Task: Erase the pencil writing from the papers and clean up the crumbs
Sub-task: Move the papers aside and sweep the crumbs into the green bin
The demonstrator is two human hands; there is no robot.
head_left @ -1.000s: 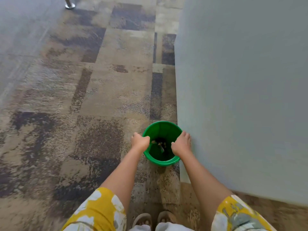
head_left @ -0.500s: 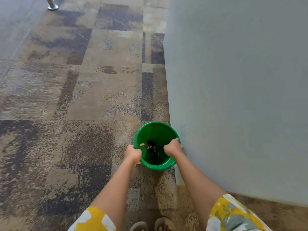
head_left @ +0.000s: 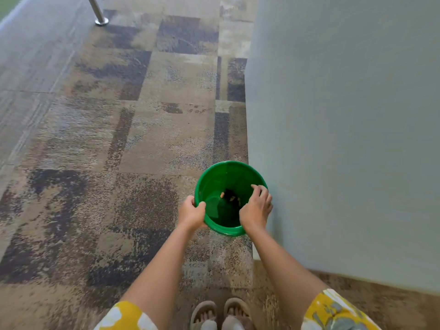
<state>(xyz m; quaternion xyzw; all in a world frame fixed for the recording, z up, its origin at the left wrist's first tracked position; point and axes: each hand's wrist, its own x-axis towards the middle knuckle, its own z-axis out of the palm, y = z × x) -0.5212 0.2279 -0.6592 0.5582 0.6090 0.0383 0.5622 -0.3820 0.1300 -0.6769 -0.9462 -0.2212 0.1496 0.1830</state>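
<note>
Bin (head_left: 228,177) beside wall (head_left: 345,139); left hand (head_left: 191,214) grips rim, carpet (head_left: 119,139) open leftward.

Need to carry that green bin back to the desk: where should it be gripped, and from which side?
Grip the green bin by its open rim, from above, on opposite sides, as the left hand does now. The wall crowds its right side, so come from the near and left edges.

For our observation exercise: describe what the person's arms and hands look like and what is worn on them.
Both forearms are bare from the short sleeves down. The left sleeve and right sleeve are yellow with a white and grey floral print. The left hand and right hand are bare: no gloves, and no rings, watch or bracelets can be seen.
</note>
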